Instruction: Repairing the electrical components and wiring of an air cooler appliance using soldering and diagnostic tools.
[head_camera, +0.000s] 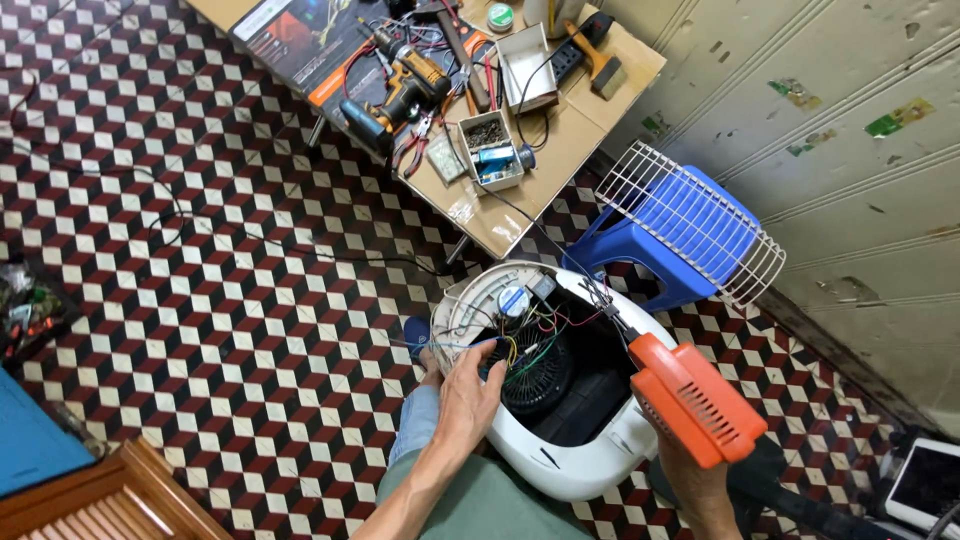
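Observation:
An opened white appliance housing (560, 455) rests on my lap, showing a black round motor grille (540, 375), a round silver-blue part (512, 300) and coloured wires (535, 335). My left hand (465, 385) pinches wires at the housing's left rim. My right hand (690, 480) grips an orange soldering gun (695, 400). Its thin tip (600, 305) points into the wiring near the top of the housing.
A low wooden table (560, 150) behind carries a cordless drill (405, 95), pliers, small boxes of parts and cables. A blue plastic stool (665, 235) with a white wire fan guard (760, 255) stands right. Patterned tile floor (200, 300) around; black cable crosses it.

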